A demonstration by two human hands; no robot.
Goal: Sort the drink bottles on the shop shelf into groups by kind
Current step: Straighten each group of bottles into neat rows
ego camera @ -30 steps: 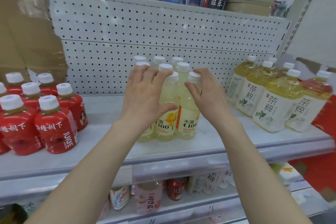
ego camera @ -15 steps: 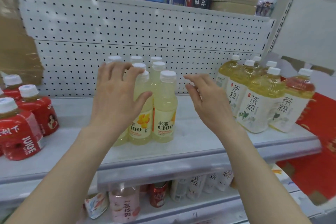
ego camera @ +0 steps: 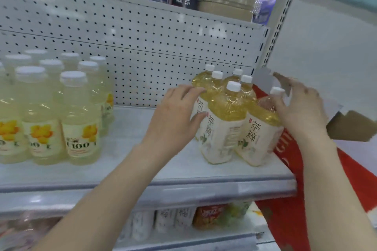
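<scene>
Cluster of golden-yellow plastic tea bottles with white caps and cream labels (ego camera: 224,112) stands upright, white metal shelf board (ego camera: 122,128) under it. Left hand (ego camera: 175,116) relaxed, fingers flat on cluster's left side, thumb on front label. Right hand (ego camera: 299,108) on cluster's right side, fingers spread, clasping nothing. Pale-yellow lemon drink bottles with white caps (ego camera: 79,108) stand well left of cluster.
</scene>
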